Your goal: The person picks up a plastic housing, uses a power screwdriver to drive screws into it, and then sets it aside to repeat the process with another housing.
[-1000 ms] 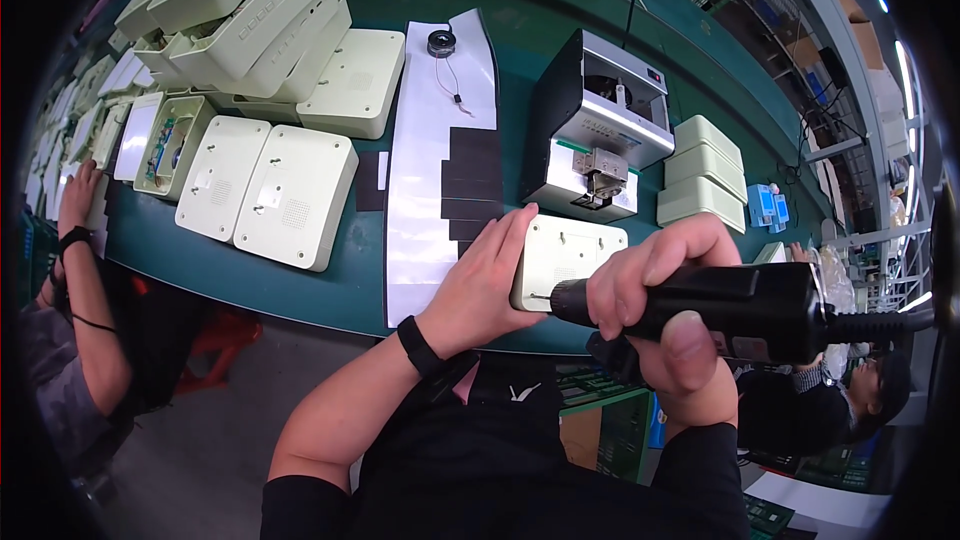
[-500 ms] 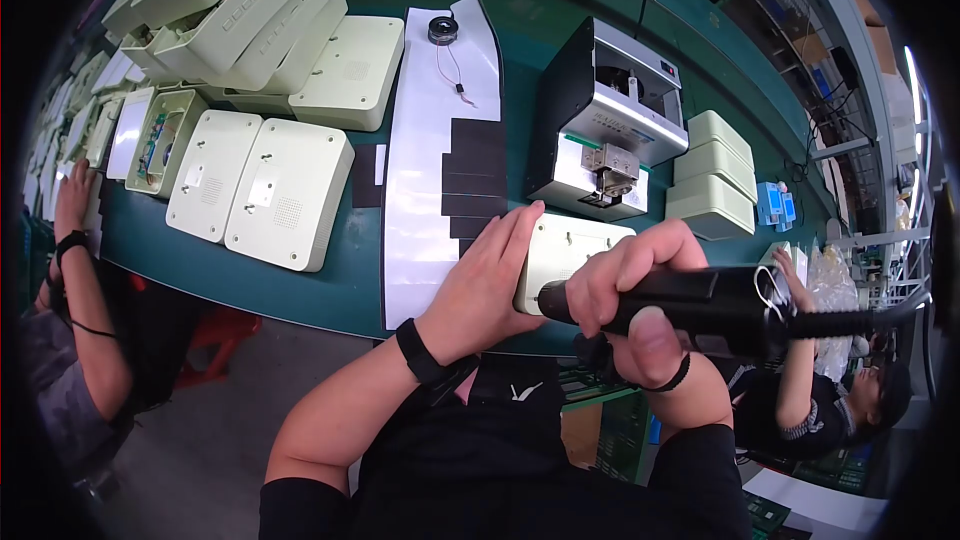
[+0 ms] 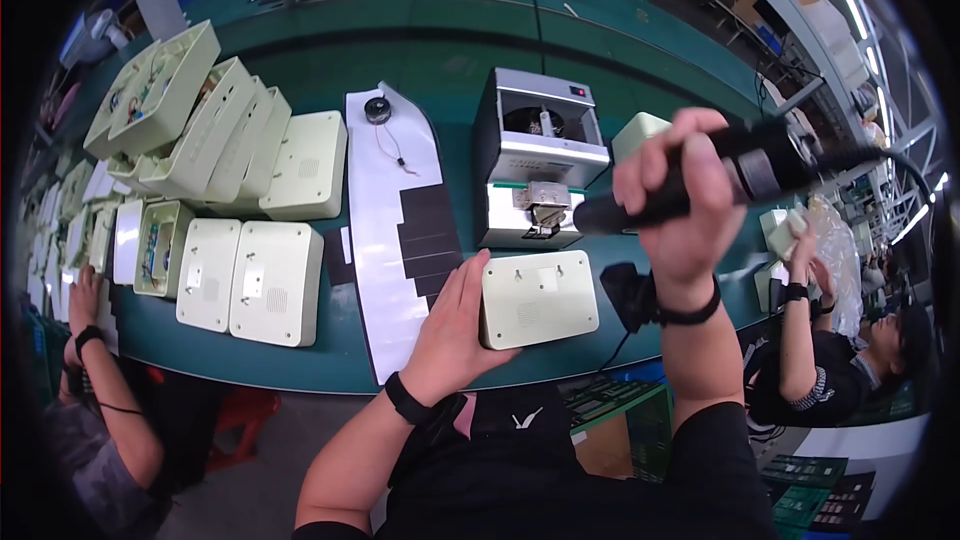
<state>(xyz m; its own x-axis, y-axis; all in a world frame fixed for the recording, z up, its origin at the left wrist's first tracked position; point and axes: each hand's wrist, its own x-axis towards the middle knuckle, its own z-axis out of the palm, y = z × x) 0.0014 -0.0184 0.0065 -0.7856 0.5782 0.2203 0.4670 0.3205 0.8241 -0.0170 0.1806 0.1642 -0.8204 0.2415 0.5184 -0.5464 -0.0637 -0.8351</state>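
A pale green plastic housing (image 3: 556, 308) lies on the bench with its back up, showing corner screw holes and a small speaker grille. My left hand (image 3: 452, 328) grips its left end, fingers along the far side and the thumb at the near edge. My right hand (image 3: 690, 195) is wrapped round a black corded electric screwdriver (image 3: 765, 168), held tilted above the bench. The screwdriver's nose points left, close in view to the metal front of a screw feeder (image 3: 550, 155). Its bit is not distinguishable.
Pale green housings (image 3: 275, 285) are stacked and laid out at left, some open with wiring. A white sheet (image 3: 375, 290) bears a round black speaker (image 3: 378, 110) and dark foam pieces (image 3: 425, 235). Co-workers' hands (image 3: 85, 300) show at both sides. The screwdriver's cord runs right.
My right hand has lifted the screwdriver off the housing and moved it up, beside the screw feeder. The left hand stays on the housing. The whole view has shifted.
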